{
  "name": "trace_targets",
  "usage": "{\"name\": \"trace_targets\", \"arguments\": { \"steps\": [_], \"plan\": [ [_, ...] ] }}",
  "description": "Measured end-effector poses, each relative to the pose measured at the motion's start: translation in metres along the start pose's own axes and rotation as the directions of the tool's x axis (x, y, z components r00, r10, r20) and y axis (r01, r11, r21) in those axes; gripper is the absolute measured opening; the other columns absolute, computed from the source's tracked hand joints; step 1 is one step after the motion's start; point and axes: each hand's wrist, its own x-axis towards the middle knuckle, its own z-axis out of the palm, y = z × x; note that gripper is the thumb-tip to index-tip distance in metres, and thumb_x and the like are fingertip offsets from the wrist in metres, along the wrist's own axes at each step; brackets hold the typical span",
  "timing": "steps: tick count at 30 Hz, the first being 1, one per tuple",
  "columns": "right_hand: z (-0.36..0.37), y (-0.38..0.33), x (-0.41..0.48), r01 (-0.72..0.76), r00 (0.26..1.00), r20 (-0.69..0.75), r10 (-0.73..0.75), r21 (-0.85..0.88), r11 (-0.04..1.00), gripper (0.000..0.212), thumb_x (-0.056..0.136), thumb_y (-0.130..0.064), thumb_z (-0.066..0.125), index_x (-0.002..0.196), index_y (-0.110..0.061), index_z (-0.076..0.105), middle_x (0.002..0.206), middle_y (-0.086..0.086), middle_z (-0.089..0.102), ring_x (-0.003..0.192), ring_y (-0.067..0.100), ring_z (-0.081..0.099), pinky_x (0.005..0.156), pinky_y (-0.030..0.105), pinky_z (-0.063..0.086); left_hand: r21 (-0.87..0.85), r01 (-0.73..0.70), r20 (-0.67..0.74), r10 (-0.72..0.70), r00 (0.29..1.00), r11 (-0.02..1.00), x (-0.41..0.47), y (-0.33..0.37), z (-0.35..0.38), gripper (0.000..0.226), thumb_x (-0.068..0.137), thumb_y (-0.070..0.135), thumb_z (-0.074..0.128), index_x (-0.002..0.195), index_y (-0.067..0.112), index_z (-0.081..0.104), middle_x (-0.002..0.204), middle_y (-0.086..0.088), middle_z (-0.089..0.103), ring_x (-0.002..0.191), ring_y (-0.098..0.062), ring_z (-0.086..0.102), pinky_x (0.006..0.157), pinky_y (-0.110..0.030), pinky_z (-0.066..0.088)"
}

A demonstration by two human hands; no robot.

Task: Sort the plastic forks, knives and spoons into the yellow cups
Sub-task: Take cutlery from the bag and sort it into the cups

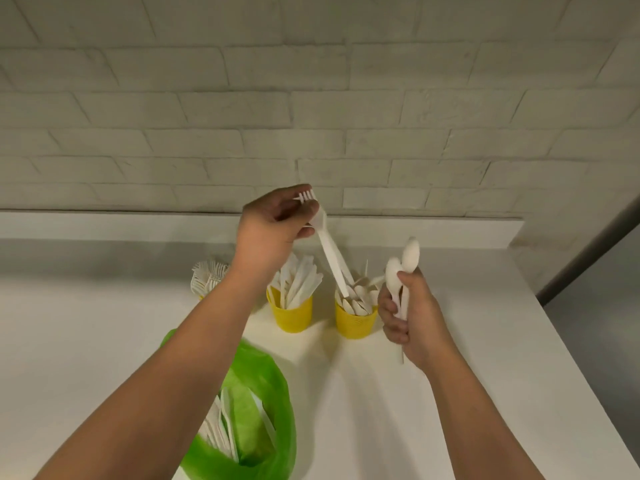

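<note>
My left hand (273, 226) is raised above the cups and pinches a white plastic fork (330, 251) near its tines; the handle slants down to the rim of the right yellow cup (355, 323), which holds spoons. My right hand (410, 310) grips two white spoons (403, 268) upright, just right of that cup. The middle yellow cup (294, 317) is full of knives. A third cup stands further left, hidden behind my left forearm, with its forks (206, 277) sticking out.
A green plastic bag (249, 420) with more white cutlery lies open on the white counter (450, 393) near me. A white brick wall (311, 98) rises behind a low ledge. The counter's right edge drops off to a grey floor.
</note>
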Motion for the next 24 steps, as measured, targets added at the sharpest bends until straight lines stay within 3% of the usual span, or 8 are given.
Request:
{"name": "trace_targets", "arguments": {
  "steps": [2,4,6,10,15,18,22,24],
  "plan": [
    [0.007,-0.013,0.008,0.033,0.999,-0.020,-0.032,0.038,0.999,0.024,0.098,-0.028,0.036,0.080,-0.016,0.045,0.064,0.004,0.033,0.038,0.009,0.023,0.037,0.014,0.018,0.020,-0.051,-0.044,0.052,0.998,0.998,0.000,0.005,-0.013,0.027,0.091,0.001,0.073,0.113,0.017,0.074,0.091,-0.001,0.077,0.081,-0.009,0.072,0.071,-0.024,0.060],
    [0.016,-0.024,0.020,0.137,0.989,-0.070,-0.134,0.036,0.990,0.017,0.094,-0.024,0.038,0.088,-0.016,0.051,0.064,0.003,0.035,0.044,0.012,0.024,0.041,0.020,0.018,0.058,-0.087,-0.079,0.092,0.993,0.994,0.000,0.006,-0.027,0.027,0.092,0.003,0.074,0.115,0.018,0.074,0.092,-0.006,0.076,0.079,-0.012,0.072,0.075,-0.028,0.061],
    [0.025,-0.033,0.034,0.266,0.958,-0.117,-0.263,0.016,0.964,0.024,0.094,-0.022,0.041,0.100,-0.012,0.061,0.063,0.000,0.035,0.052,0.014,0.029,0.048,0.028,0.026,0.091,-0.103,-0.109,0.113,0.988,0.991,0.000,0.005,-0.038,0.028,0.092,0.006,0.075,0.116,0.019,0.075,0.093,-0.007,0.076,0.081,-0.015,0.073,0.078,-0.031,0.061],
    [0.036,-0.034,0.063,0.392,0.902,-0.098,-0.420,-0.222,0.893,0.020,0.092,-0.020,0.041,0.100,-0.015,0.059,0.067,-0.005,0.043,0.066,0.016,0.043,0.068,0.031,0.044,0.174,-0.128,-0.143,0.154,0.978,0.976,-0.004,0.006,-0.053,0.028,0.092,0.008,0.075,0.116,0.021,0.075,0.093,-0.006,0.077,0.083,-0.015,0.074,0.077,-0.029,0.060],
    [0.034,-0.012,0.090,0.364,0.926,0.080,-0.368,-0.442,0.820,0.014,0.106,-0.010,0.036,0.108,-0.010,0.050,0.080,0.004,0.053,0.073,0.018,0.066,0.078,0.029,0.052,0.289,-0.130,-0.173,0.185,0.967,0.949,-0.003,0.003,-0.075,0.027,0.091,0.011,0.076,0.116,0.020,0.076,0.090,-0.005,0.076,0.075,-0.013,0.072,0.078,-0.030,0.060],
    [0.030,-0.004,0.098,0.309,0.946,0.109,-0.306,-0.588,0.748,0.017,0.108,-0.016,0.043,0.116,-0.008,0.055,0.097,0.003,0.064,0.088,0.014,0.074,0.083,0.034,0.054,0.295,-0.125,-0.188,0.185,0.965,0.947,-0.003,0.001,-0.085,0.027,0.091,0.008,0.076,0.115,0.019,0.076,0.088,-0.004,0.074,0.071,-0.013,0.070,0.076,-0.028,0.059],
    [0.024,-0.001,0.097,0.298,0.948,0.152,-0.278,-0.728,0.617,0.015,0.102,-0.010,0.053,0.114,-0.009,0.063,0.106,0.003,0.073,0.083,-0.005,0.070,0.070,0.008,0.048,0.298,-0.139,-0.208,0.207,0.956,0.944,-0.002,0.000,-0.096,0.027,0.090,0.005,0.076,0.114,0.016,0.075,0.089,-0.012,0.073,0.073,-0.015,0.070,0.074,-0.026,0.059],
    [0.022,-0.002,0.095,0.294,0.946,0.144,-0.290,-0.758,0.582,0.014,0.099,-0.011,0.059,0.110,-0.014,0.068,0.103,0.001,0.075,0.087,0.001,0.071,0.069,0.008,0.047,0.310,-0.144,-0.211,0.216,0.953,0.940,-0.001,0.001,-0.101,0.027,0.090,0.005,0.076,0.114,0.016,0.075,0.094,-0.019,0.074,0.076,-0.018,0.071,0.076,-0.030,0.060]
  ]
}}
